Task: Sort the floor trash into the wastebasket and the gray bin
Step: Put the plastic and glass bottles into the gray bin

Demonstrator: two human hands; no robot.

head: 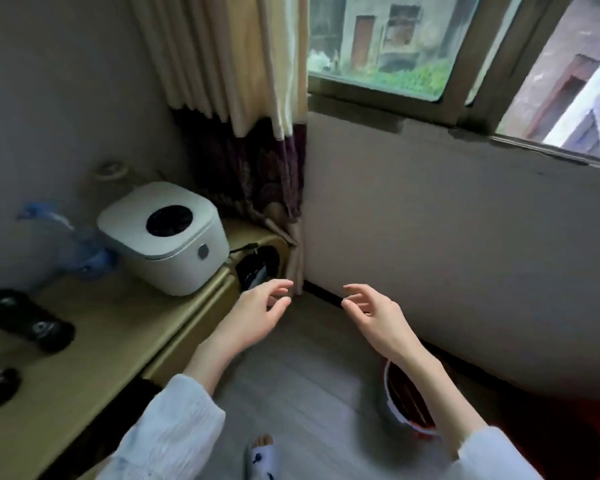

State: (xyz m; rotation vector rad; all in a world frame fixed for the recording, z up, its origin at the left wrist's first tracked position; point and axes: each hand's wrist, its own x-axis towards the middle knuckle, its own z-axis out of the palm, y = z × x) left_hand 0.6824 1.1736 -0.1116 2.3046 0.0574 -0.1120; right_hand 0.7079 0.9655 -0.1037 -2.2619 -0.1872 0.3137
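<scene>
My left hand [257,315] and my right hand [374,317] are stretched out over the grey floor [302,386], palms turned inward, fingers apart, holding nothing. Below my right forearm stands a round red wastebasket [400,396] with a white rim, partly hidden by the arm; its inside looks dark. No trash on the floor and no gray bin can be seen in this view. The picture is blurred.
A low yellow cabinet [94,344] runs along the left with a white rice cooker [163,237], a blue plastic bottle [80,244] and dark objects [28,323] on it. A curtain [257,161] hangs in the corner. A slippered foot [262,452] shows below.
</scene>
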